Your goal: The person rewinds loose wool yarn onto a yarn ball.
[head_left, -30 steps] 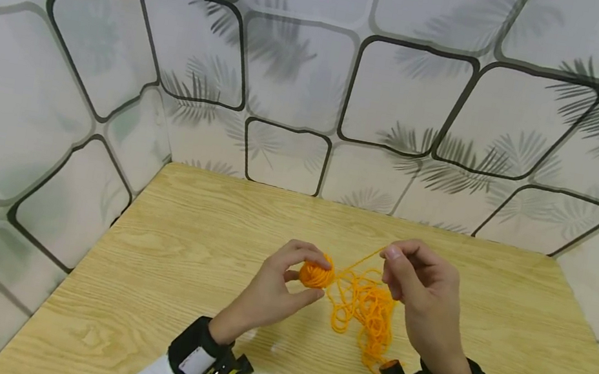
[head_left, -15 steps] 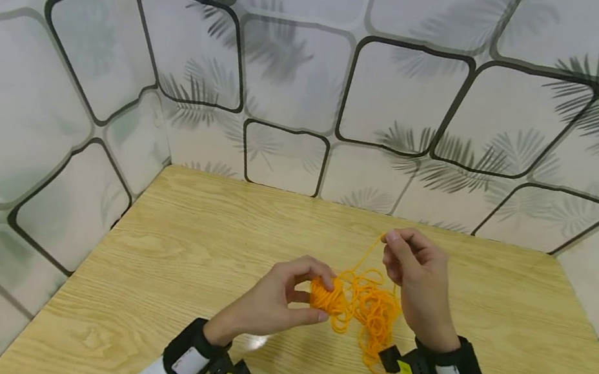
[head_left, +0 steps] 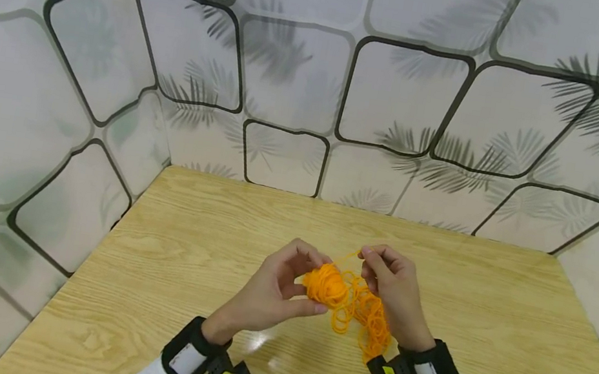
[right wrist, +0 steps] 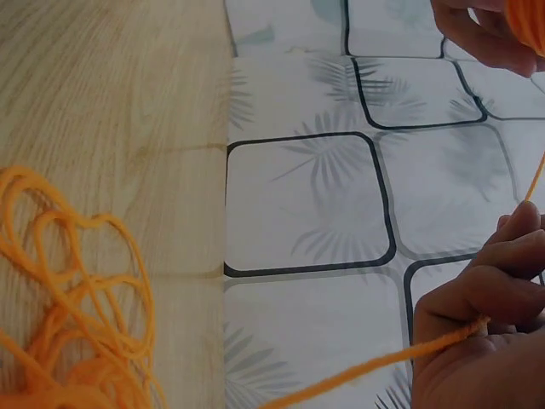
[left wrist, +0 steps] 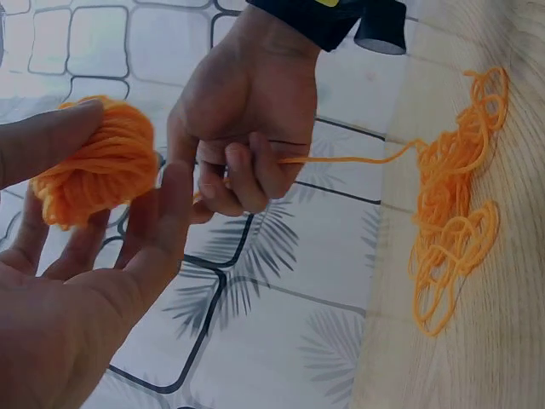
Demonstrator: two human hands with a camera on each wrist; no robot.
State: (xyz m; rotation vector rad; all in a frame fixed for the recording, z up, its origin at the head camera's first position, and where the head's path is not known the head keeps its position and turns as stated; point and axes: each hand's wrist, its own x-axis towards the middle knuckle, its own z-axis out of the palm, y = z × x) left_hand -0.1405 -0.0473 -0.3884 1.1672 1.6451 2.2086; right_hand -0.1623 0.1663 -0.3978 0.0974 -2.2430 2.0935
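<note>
A small ball of orange yarn [head_left: 327,285] is held up between the thumb and fingers of my left hand [head_left: 265,289]. To its right, my right hand [head_left: 392,287] pinches the strand of yarn [right wrist: 375,365] between thumb and fingertips, with the other fingers curled in. From this pinch the strand reaches the ball on one side. On the other side, in the left wrist view, it runs down to a loose tangle of yarn [left wrist: 451,196] on the table. In the head view my right hand partly covers that tangle.
The pale wood-grain table [head_left: 200,217] lies beneath both hands. Behind and to the left rise walls [head_left: 293,75] with a stone-and-leaf pattern. Black straps with small cameras [head_left: 193,353] sit on both wrists.
First my right hand rose slightly, then it came left and down toward the ball. My left hand dipped right toward the tangle, then lifted again, and the ball has turned in its fingers.
</note>
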